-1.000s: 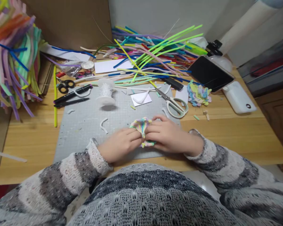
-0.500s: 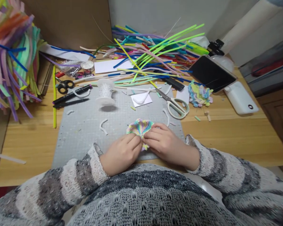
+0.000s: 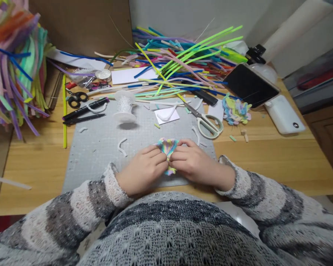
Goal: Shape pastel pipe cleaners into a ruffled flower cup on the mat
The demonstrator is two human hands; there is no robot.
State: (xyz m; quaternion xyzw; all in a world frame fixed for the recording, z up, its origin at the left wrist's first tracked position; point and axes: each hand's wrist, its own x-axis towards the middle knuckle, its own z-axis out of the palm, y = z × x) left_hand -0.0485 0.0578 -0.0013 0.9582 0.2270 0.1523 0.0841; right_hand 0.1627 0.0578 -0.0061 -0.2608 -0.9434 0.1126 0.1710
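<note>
Pinching pastel ruffle — opposing fingers

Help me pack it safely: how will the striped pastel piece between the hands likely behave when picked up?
The striped pastel piece is probably pliable, as it gathers into folds between the left hand and right hand. It looks thin, so it is likely light. Its uneven, pinched outline suggests it would not roll readily.

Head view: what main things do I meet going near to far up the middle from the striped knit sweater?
Striped pastel ruffled piece between left hand and right hand, white rectangular card, multicoloured heap of pipe cleaners, grey wall.
</note>
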